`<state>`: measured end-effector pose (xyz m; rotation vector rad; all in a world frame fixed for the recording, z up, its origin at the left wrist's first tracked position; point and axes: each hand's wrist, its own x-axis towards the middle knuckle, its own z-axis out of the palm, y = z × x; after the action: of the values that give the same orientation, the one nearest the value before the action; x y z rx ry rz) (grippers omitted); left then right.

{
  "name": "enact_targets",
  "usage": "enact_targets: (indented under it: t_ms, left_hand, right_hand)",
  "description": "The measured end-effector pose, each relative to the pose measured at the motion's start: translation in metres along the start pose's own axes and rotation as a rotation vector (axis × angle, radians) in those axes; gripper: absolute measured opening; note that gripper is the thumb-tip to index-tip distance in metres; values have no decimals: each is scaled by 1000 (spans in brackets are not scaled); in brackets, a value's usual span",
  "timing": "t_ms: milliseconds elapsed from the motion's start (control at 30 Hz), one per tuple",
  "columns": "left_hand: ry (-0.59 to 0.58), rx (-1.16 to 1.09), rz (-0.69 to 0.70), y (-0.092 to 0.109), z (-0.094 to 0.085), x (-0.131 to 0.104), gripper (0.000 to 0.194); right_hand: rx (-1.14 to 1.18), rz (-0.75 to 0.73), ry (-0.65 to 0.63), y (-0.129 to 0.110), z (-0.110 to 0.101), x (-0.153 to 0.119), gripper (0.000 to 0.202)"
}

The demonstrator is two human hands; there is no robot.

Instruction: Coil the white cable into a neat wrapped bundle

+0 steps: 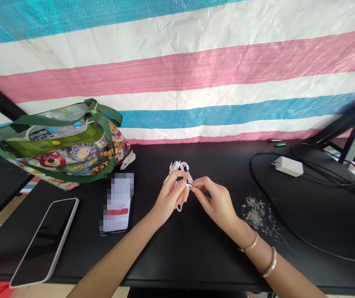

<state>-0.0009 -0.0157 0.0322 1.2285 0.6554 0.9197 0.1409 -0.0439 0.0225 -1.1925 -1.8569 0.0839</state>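
Observation:
A bundled white cable (175, 167) lies on the black table at the middle of the view, its loops showing behind and below the fingers. With thumb and fingertips pinched, my left hand (171, 191) grips a short white stretch of this cable. Facing it, my right hand (213, 196) is closed, thumb and forefinger pinching the same white piece from the other side. The fingertips of both hands almost meet there. Whether that piece is a plug end or plain cord is too small to tell.
On the left stand a green-handled cartoon bag (80, 153), a lit phone (118, 203) and a dark, white-edged phone (45, 242). To the right lie pale shavings (258, 215), a white charger (289, 166) and a black cord (276, 211). A striped sheet (196, 70) hangs behind.

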Motion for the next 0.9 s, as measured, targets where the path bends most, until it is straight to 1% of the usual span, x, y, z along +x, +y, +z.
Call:
enact_targets:
  t_ms: [167,500,900]
  left_hand:
    - [-2,-37,10,-2,0,1,26]
    - [14,-11,-13,-1,0,2,27]
    - [48,4,-61,0,0,3,28]
  right_hand:
    - [39,16,-9,1,1,0,20]
    - [45,50,-44,-1,-1,1,20]
    - [52,56,-90,2,1,-1,19]
